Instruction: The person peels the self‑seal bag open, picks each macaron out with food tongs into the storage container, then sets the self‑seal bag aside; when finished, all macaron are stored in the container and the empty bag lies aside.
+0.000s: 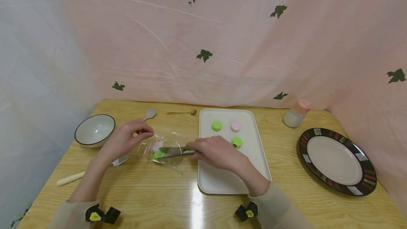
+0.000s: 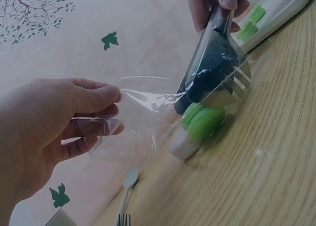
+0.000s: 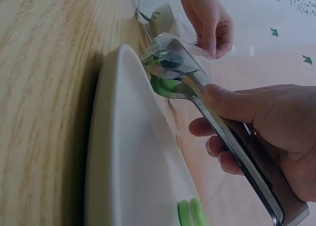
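Observation:
My left hand [image 1: 125, 137] pinches the edge of a clear plastic bag [image 2: 140, 105] between thumb and fingers. Metal tongs [image 3: 232, 144] are held in my right hand [image 1: 219, 151], with their slotted end inside the bag. At the tongs' tips, within the bag, is a green macaron [image 2: 206, 123]; a pale pink macaron [image 2: 183, 146] lies beside it. Whether the tongs still squeeze the green one cannot be made out. Under my right forearm, a white tray [image 1: 222, 181] carries two more green macarons [image 1: 217, 125] and a pink one [image 1: 235, 127].
Left of the bag stand a white bowl [image 1: 95, 130] and a fork [image 1: 120, 160] with a cream handle. Behind lie a spoon [image 1: 151, 112] and a small gold spoon [image 1: 181, 112]. To the right are a pink-capped jar [image 1: 295, 116] and a dark-rimmed plate [image 1: 334, 160].

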### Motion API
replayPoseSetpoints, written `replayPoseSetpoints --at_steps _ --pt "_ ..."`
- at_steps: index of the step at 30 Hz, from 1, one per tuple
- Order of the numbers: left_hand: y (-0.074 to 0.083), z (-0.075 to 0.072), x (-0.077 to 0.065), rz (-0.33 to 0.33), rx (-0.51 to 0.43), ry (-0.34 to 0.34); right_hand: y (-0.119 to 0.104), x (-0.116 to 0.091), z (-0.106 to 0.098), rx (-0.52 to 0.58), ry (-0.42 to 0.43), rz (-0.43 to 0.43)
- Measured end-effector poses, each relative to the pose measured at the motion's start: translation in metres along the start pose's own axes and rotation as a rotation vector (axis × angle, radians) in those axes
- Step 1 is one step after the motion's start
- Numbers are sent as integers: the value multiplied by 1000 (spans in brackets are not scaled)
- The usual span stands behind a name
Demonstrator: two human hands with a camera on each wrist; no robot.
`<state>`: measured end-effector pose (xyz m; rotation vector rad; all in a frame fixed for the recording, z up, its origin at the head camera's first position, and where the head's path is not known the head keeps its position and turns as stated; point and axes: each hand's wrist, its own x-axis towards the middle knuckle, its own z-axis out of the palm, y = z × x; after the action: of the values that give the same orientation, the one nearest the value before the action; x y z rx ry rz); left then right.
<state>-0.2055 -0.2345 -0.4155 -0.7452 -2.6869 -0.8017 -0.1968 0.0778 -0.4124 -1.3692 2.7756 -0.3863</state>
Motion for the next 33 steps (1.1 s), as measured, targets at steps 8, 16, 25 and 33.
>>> replayPoseSetpoints --at_steps 8,16,25,33 --pt "-2 1 0 12 -14 11 1 -4 -6 -42 7 35" --pt "-2 1 0 -4 -20 9 2 -8 -12 -122 17 58" --pt "-2 2 0 14 -7 22 0 -8 -12 -110 6 49" --pt "-2 2 0 9 -13 14 -3 -6 -10 -118 3 49"
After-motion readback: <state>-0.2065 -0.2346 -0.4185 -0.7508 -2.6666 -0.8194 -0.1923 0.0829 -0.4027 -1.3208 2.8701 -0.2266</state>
